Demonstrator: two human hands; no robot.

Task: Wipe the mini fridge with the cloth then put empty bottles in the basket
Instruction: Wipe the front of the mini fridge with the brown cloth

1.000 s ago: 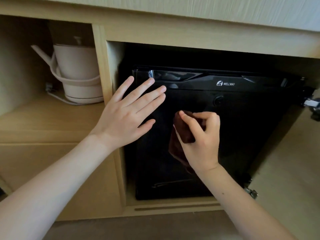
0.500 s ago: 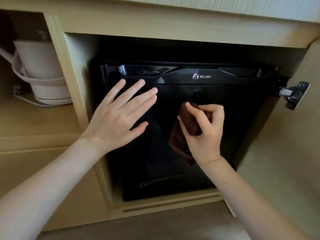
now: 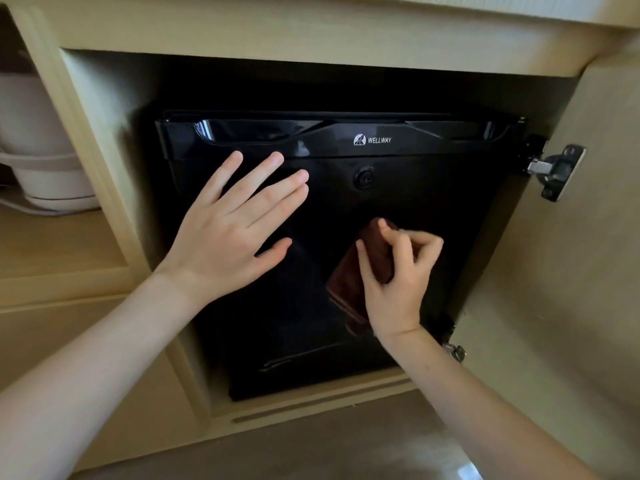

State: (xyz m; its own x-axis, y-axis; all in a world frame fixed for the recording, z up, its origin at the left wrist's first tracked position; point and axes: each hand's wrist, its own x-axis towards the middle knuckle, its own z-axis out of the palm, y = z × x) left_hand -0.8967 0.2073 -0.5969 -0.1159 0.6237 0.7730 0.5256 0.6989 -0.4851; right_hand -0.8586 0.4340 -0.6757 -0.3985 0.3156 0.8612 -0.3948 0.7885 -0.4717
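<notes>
Currently: your right hand pinches the cloth against the fridge door to wipe; left hand, fingers straight, probably steadies it. Bottles, basket: unseen.

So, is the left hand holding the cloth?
No, the left hand lies flat on the mini fridge; the right hand grips the cloth.

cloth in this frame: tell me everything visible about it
The cloth is dark brown, soft-looking fabric, bunched into a folded wad. The right hand grips its upper part, thumb and curled fingers around it, holding it against the glossy black door of the mini fridge, right of centre. Its lower part trails down beside the wrist.
</notes>
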